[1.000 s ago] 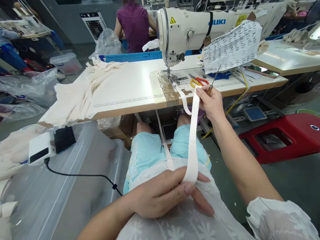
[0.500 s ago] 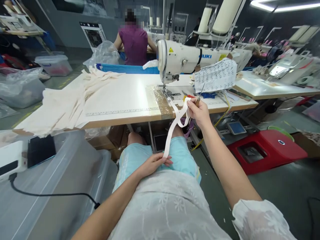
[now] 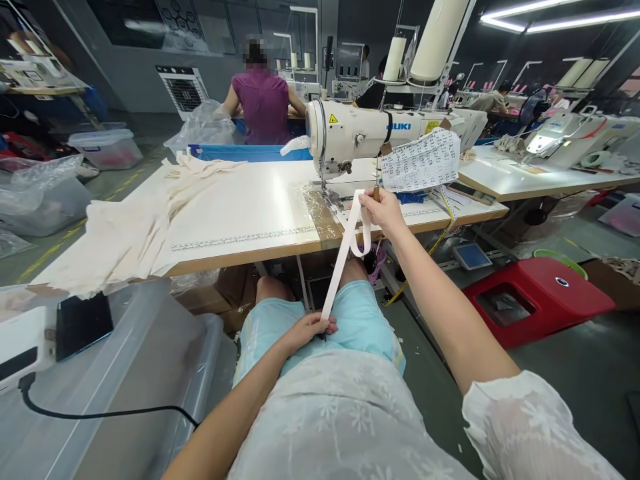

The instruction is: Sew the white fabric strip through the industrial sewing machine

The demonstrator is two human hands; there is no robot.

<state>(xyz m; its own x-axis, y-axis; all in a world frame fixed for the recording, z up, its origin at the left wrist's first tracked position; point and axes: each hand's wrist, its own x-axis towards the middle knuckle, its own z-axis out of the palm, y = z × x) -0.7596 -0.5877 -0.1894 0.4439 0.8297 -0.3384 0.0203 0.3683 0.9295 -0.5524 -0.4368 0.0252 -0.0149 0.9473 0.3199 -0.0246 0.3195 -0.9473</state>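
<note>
A white fabric strip (image 3: 339, 272) runs taut from my lap up to the front of the sewing machine. My left hand (image 3: 311, 329) rests low over my lap, its fingers closed on the strip's lower end. Near the table's front edge, my right hand (image 3: 383, 208) pinches the strip higher up, where a loop hangs beneath the fingers. That hand also holds a thin tool with a wooden handle (image 3: 377, 193), its point upward. Just behind my right hand stands the white sewing machine (image 3: 367, 130).
Cream fabric pieces (image 3: 130, 230) lie piled on the left of the white table (image 3: 240, 207). A paper sheet with writing (image 3: 423, 160) hangs by the machine. A red stool (image 3: 540, 300) stands at right, a plastic bin (image 3: 125, 373) at left. A person sits beyond the table.
The strip between my hands has been pulled straighter. My right hand has shifted slightly left, and the tool in it points more upright. The view has tilted up a little.
</note>
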